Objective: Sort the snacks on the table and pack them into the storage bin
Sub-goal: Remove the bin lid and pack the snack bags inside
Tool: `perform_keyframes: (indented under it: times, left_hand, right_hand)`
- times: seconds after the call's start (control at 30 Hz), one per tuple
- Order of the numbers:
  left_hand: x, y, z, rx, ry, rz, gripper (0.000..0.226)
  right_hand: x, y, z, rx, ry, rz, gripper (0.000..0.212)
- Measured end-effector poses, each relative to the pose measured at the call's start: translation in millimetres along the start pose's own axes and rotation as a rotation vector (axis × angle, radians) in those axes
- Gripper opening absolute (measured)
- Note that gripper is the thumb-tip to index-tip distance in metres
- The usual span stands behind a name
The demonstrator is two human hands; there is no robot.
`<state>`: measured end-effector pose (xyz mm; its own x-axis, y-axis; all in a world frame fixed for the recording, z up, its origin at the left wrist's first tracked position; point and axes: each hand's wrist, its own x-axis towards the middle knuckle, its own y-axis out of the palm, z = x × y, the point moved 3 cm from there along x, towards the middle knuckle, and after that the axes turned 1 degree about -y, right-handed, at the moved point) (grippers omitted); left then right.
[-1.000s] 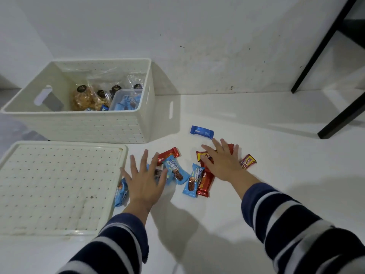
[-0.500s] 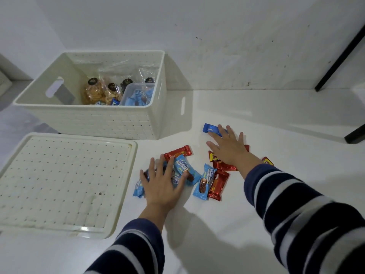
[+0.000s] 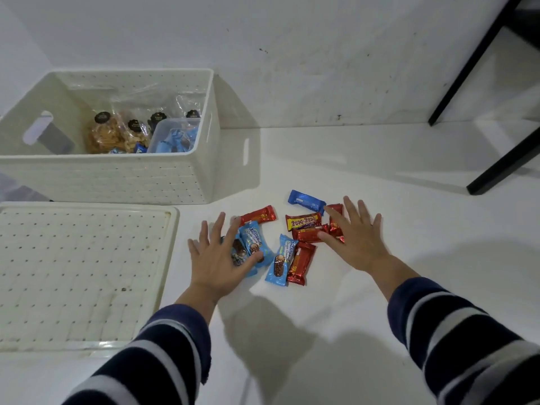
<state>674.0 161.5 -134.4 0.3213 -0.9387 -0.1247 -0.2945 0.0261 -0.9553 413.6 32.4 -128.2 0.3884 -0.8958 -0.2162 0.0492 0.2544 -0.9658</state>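
Observation:
A small pile of wrapped snacks lies on the white table between my hands. My left hand [image 3: 214, 258] lies flat with spread fingers on light blue packets [image 3: 254, 244]. My right hand [image 3: 355, 236] rests flat on red wrappers [image 3: 308, 233], beside a yellow and red bar [image 3: 302, 222] and a dark blue bar [image 3: 305, 198]. One more light blue packet [image 3: 280, 260] and a red bar [image 3: 301, 263] lie side by side in the middle. Another red bar [image 3: 258, 214] lies at the far left of the pile. The white storage bin [image 3: 117, 176] stands at the back left.
Inside the bin are clear bags of cookies [image 3: 109, 134] and a clear tub of blue packets [image 3: 175, 137]. The bin's perforated lid [image 3: 81, 270] lies flat on the table at my left. Black furniture legs [image 3: 502, 159] stand at the far right by the wall.
Both hands have pushed the snacks closer together: my left hand slid right over the light blue packets, and my right hand drew back from the dark blue bar onto the red wrappers.

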Motion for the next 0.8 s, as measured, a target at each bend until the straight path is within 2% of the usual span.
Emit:
perform_keyframes:
  times: [0.1, 0.23, 0.5, 0.6, 0.73, 0.8]
  left_hand:
    - [-0.4, 6.8, -6.4, 0.046, 0.068, 0.034, 0.107]
    - [6.9, 13.0, -18.0, 0.132, 0.192, 0.073, 0.112]
    - [28.1, 15.3, -35.0, 0.194, 0.291, 0.105, 0.114]
    - [35.0, 15.8, -34.9, 0.149, 0.319, 0.004, 0.102]
    - [38.8, 13.9, -30.9, 0.049, 0.297, -0.150, 0.066]
    - [38.4, 11.7, -26.9, 0.002, 0.296, -0.195, 0.057]
  right_hand:
    - [-4.8, 11.7, -2.2, -0.008, -0.034, 0.022, 0.092]
    - [-0.4, 20.1, 18.4, -0.027, -0.140, -0.023, 0.101]
    - [38.2, 10.8, 41.6, -0.099, -0.338, 0.016, 0.100]
    - [49.3, 9.8, 45.9, -0.130, -0.359, 0.016, 0.095]
    - [50.3, 10.0, 52.5, -0.054, -0.357, -0.130, 0.078]
    - [47.3, 12.7, 55.3, -0.020, -0.338, -0.180, 0.068]
